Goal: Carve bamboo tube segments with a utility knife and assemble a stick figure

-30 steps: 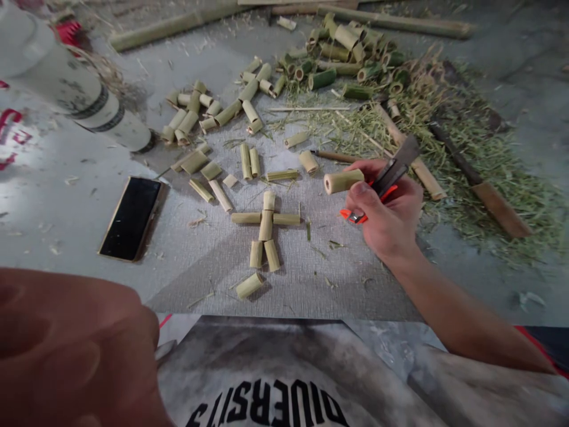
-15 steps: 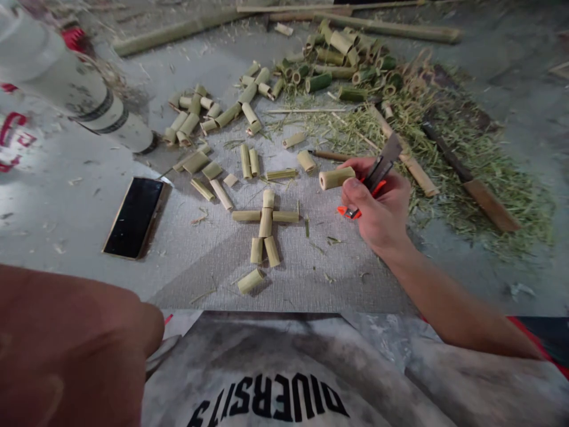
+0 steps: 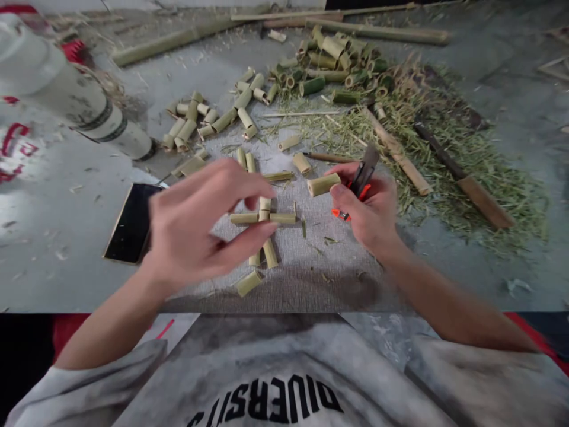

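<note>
My right hand point(image 3: 371, 207) is closed around an orange utility knife point(image 3: 361, 181) with its blade pointing up, and it pinches a short pale bamboo piece point(image 3: 323, 184) at its left. My left hand point(image 3: 202, 222) hovers open, fingers spread, over a small figure of bamboo pieces point(image 3: 265, 228) laid in a cross on the grey mat point(image 3: 311, 261). It holds nothing. A loose bamboo piece point(image 3: 249, 283) lies just below the figure.
A dark phone point(image 3: 131, 222) lies left of the mat. Groups of cut bamboo pieces point(image 3: 195, 118) and greener ones point(image 3: 338, 65) lie farther back among shavings point(image 3: 444, 154). Long bamboo poles point(image 3: 178, 38) line the far edge. A white cylinder point(image 3: 71, 95) rests at upper left.
My left hand has come from the lower left corner into the middle, now open above the bamboo figure. My right hand with knife and piece has shifted slightly left.
</note>
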Demonstrator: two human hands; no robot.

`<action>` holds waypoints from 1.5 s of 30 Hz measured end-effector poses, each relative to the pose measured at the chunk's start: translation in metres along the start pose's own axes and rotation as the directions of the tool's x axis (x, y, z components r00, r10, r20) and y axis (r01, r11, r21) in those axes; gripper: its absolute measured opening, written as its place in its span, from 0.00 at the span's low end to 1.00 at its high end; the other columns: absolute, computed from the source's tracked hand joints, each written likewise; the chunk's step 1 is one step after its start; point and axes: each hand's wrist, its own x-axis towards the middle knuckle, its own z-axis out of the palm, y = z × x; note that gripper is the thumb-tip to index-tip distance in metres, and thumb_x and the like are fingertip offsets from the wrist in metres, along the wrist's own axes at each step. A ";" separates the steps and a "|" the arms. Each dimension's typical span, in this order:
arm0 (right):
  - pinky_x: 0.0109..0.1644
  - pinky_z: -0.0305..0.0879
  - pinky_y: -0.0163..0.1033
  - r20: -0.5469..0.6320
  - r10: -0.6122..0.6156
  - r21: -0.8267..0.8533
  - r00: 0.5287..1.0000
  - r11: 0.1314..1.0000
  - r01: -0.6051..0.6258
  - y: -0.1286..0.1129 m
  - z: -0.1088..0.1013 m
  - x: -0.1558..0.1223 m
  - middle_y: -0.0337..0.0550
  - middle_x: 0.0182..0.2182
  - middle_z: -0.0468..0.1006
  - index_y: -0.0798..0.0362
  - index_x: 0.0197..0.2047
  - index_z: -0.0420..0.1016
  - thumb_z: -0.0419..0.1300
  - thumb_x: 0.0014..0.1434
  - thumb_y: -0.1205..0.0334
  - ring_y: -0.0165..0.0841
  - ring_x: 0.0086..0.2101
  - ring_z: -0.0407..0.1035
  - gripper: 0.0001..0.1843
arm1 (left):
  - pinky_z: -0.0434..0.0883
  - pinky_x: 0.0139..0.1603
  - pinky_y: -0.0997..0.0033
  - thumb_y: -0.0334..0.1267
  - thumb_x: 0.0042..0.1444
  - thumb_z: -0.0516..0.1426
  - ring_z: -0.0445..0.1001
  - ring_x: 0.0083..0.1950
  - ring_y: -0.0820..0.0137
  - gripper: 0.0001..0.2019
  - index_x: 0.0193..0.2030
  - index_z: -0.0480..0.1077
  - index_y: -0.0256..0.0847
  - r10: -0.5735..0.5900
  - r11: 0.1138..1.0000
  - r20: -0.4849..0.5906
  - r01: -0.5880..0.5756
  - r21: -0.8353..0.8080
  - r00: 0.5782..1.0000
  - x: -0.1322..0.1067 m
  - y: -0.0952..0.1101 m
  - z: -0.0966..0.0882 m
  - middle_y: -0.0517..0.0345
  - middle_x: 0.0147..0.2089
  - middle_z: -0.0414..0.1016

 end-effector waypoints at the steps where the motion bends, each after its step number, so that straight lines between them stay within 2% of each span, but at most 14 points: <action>1: 0.25 0.54 0.37 0.004 0.004 -0.008 1.000 1.000 -0.004 -0.002 0.001 -0.001 0.32 0.25 0.68 0.41 0.45 0.89 0.76 0.66 0.44 0.27 0.23 0.57 0.12 | 0.75 0.37 0.67 0.41 0.69 0.66 0.76 0.35 0.72 0.09 0.54 0.76 0.46 0.033 0.999 0.033 -0.035 0.042 0.999 0.002 -0.005 0.009 0.60 0.39 0.81; 3: 0.26 0.55 0.37 0.036 0.006 -0.020 0.999 1.000 -0.005 -0.004 0.003 -0.004 0.32 0.25 0.69 0.41 0.45 0.89 0.77 0.65 0.47 0.27 0.23 0.58 0.10 | 0.72 0.33 0.69 0.41 0.69 0.66 0.75 0.32 0.73 0.18 0.62 0.72 0.45 0.010 0.995 0.131 -0.023 0.101 0.991 0.002 -0.013 0.029 0.61 0.40 0.81; 6: 0.26 0.56 0.36 0.153 -0.021 -0.019 0.988 1.000 0.024 -0.005 0.005 -0.008 0.30 0.26 0.72 0.40 0.49 0.89 0.77 0.65 0.51 0.27 0.24 0.61 0.11 | 0.74 0.36 0.70 0.47 0.68 0.68 0.79 0.34 0.73 0.25 0.66 0.67 0.44 -0.137 0.990 0.221 0.133 0.036 0.966 -0.004 -0.019 0.050 0.60 0.44 0.84; 9: 0.28 0.57 0.34 0.277 -0.058 -0.036 0.959 0.997 0.070 -0.006 0.007 -0.012 0.30 0.26 0.74 0.40 0.51 0.89 0.77 0.65 0.53 0.27 0.25 0.63 0.11 | 0.75 0.38 0.70 0.47 0.70 0.66 0.81 0.36 0.72 0.19 0.62 0.69 0.44 -0.200 0.958 0.214 0.236 -0.161 0.956 -0.013 -0.020 0.059 0.60 0.43 0.84; 12: 0.29 0.57 0.33 0.321 -0.135 -0.106 0.937 0.978 0.178 -0.007 0.008 -0.013 0.29 0.27 0.76 0.40 0.54 0.89 0.75 0.68 0.55 0.26 0.25 0.62 0.12 | 0.76 0.39 0.69 0.43 0.71 0.65 0.82 0.39 0.70 0.15 0.59 0.70 0.44 -0.230 0.904 0.222 0.292 -0.311 0.948 -0.020 -0.020 0.059 0.58 0.43 0.85; 15: 0.36 0.67 0.33 0.362 -0.286 -0.131 0.887 0.926 0.353 -0.005 0.008 -0.012 0.34 0.37 0.87 0.39 0.58 0.88 0.72 0.73 0.57 0.27 0.31 0.73 0.13 | 0.75 0.41 0.68 0.41 0.70 0.66 0.81 0.40 0.69 0.16 0.60 0.72 0.42 -0.270 0.847 0.267 0.360 -0.391 0.925 -0.022 -0.022 0.057 0.56 0.43 0.85; 18: 0.42 0.72 0.33 0.405 -0.363 -0.173 0.839 0.871 0.460 -0.003 0.008 -0.012 0.37 0.44 0.89 0.41 0.64 0.84 0.68 0.76 0.59 0.27 0.34 0.77 0.17 | 0.75 0.43 0.69 0.42 0.72 0.66 0.82 0.42 0.69 0.15 0.60 0.77 0.39 -0.309 0.669 0.368 0.475 -0.571 0.877 -0.022 -0.025 0.059 0.53 0.46 0.86; 22: 0.30 0.61 0.31 0.382 -0.362 -0.309 0.850 0.817 0.487 -0.001 0.004 -0.013 0.29 0.33 0.78 0.45 0.67 0.76 0.68 0.76 0.52 0.24 0.23 0.62 0.21 | 0.73 0.41 0.72 0.48 0.74 0.66 0.83 0.41 0.70 0.15 0.56 0.81 0.40 -0.320 0.276 0.458 0.543 -0.793 0.830 -0.022 -0.026 0.064 0.53 0.43 0.85; 24: 0.30 0.59 0.32 0.395 -0.365 -0.369 0.843 0.777 0.509 0.000 0.000 -0.011 0.30 0.32 0.77 0.47 0.62 0.75 0.66 0.77 0.46 0.24 0.23 0.62 0.19 | 0.73 0.40 0.72 0.50 0.74 0.65 0.83 0.41 0.70 0.15 0.56 0.81 0.41 -0.335 0.167 0.462 0.535 -0.828 0.821 -0.023 -0.026 0.066 0.54 0.42 0.85; 26: 0.31 0.60 0.34 0.429 -0.372 -0.402 0.823 0.737 0.543 0.001 -0.004 -0.009 0.32 0.33 0.78 0.48 0.58 0.74 0.63 0.78 0.41 0.26 0.25 0.65 0.20 | 0.72 0.40 0.72 0.50 0.75 0.65 0.84 0.40 0.70 0.15 0.56 0.80 0.41 -0.354 0.121 0.463 0.531 -0.839 0.813 -0.024 -0.026 0.067 0.54 0.44 0.86; 28: 0.33 0.62 0.35 0.472 -0.379 -0.416 0.796 0.700 0.580 0.001 -0.005 -0.006 0.35 0.35 0.79 0.50 0.54 0.72 0.58 0.81 0.40 0.28 0.28 0.68 0.21 | 0.72 0.40 0.70 0.50 0.75 0.64 0.83 0.40 0.70 0.14 0.54 0.78 0.40 -0.365 0.110 0.463 0.531 -0.840 0.808 -0.025 -0.026 0.068 0.52 0.45 0.87; 31: 0.36 0.62 0.36 0.535 -0.408 -0.424 0.740 0.628 0.653 -0.001 -0.004 -0.006 0.38 0.35 0.78 0.51 0.49 0.71 0.52 0.84 0.46 0.29 0.30 0.68 0.18 | 0.72 0.40 0.69 0.50 0.76 0.64 0.83 0.39 0.68 0.14 0.53 0.76 0.40 -0.372 0.112 0.464 0.536 -0.837 0.804 -0.026 -0.028 0.069 0.53 0.44 0.86; 35: 0.36 0.61 0.38 0.574 -0.446 -0.435 0.687 0.545 0.717 -0.003 0.000 -0.008 0.38 0.33 0.76 0.51 0.45 0.72 0.54 0.84 0.48 0.31 0.31 0.66 0.18 | 0.73 0.41 0.68 0.51 0.75 0.65 0.84 0.40 0.69 0.15 0.55 0.74 0.42 -0.382 0.144 0.441 0.524 -0.839 0.812 -0.028 -0.030 0.071 0.56 0.48 0.83; 45: 0.34 0.59 0.40 0.567 -0.455 -0.492 0.687 0.482 0.725 -0.006 0.001 -0.011 0.39 0.32 0.76 0.51 0.43 0.74 0.55 0.84 0.48 0.32 0.30 0.66 0.19 | 0.75 0.45 0.70 0.52 0.79 0.59 0.78 0.46 0.71 0.15 0.58 0.76 0.43 -0.307 0.325 0.391 0.482 -0.814 0.868 -0.034 -0.032 0.076 0.53 0.52 0.78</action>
